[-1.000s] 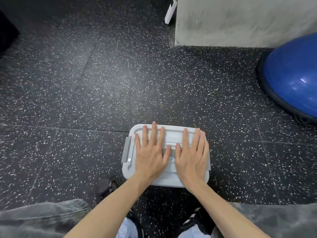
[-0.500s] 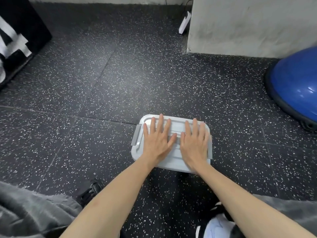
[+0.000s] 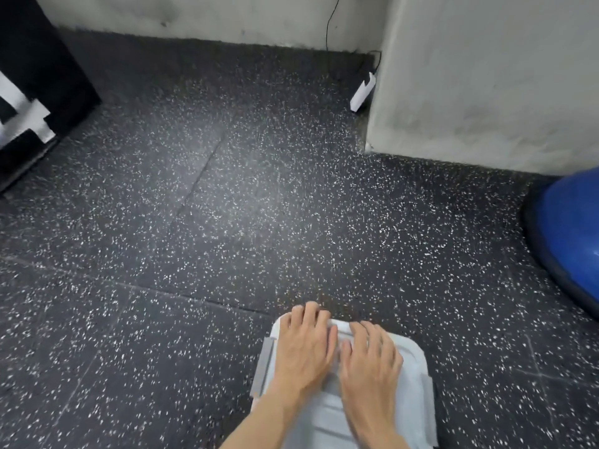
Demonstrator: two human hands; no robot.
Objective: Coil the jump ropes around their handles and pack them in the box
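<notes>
A pale grey plastic box [image 3: 411, 367] with its lid on and grey side latches sits on the speckled black floor at the bottom of the head view. My left hand [image 3: 304, 350] lies palm-down on the left half of the lid, fingertips at its far edge. Beside it, my right hand [image 3: 371, 367] rests flat on the lid's middle, fingers slightly bent. Neither hand holds anything. No jump rope is visible; the box's inside is hidden by the lid.
A blue dome-shaped balance trainer [image 3: 570, 234] sits at the right. A grey concrete pillar [image 3: 486, 79] stands behind, with a white charger [image 3: 363, 92] and cable at its foot. A black board with white markings [image 3: 29, 102] leans at the far left.
The view has tilted up and away, so the box and hands now lie at the bottom edge. Both hands stay flat on the lid, with the fingers a little more bent.
</notes>
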